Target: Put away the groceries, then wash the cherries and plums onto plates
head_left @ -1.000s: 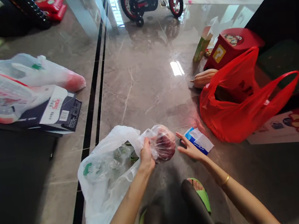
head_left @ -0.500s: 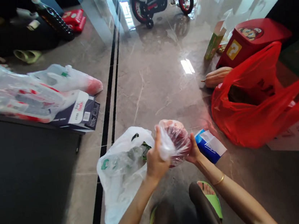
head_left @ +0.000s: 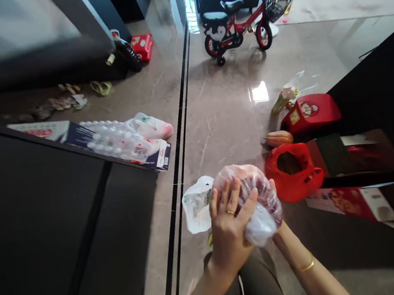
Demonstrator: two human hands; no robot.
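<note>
Both my hands hold a clear plastic bag of dark red meat (head_left: 255, 186) in front of me, well above the floor. My left hand (head_left: 230, 227) lies over its near side with the fingers spread across the plastic; a ring shows on one finger. My right hand (head_left: 273, 191) supports the bag from the right and underneath, mostly hidden behind it, with a gold bangle on the wrist. A white plastic bag (head_left: 197, 205) of green things lies on the floor just left of the meat.
A red plastic bag (head_left: 294, 181) stands open on the floor at right, beside a squash (head_left: 278, 138), a red box (head_left: 309, 113) and flat printed cartons (head_left: 350, 200). A pack of water bottles (head_left: 117, 143) lies at left. A red child's bicycle (head_left: 236, 28) stands at the back.
The view has risen and pulled back from the floor. The bag of meat came up with both hands on it; earlier only my left hand held it while my right reached in.
</note>
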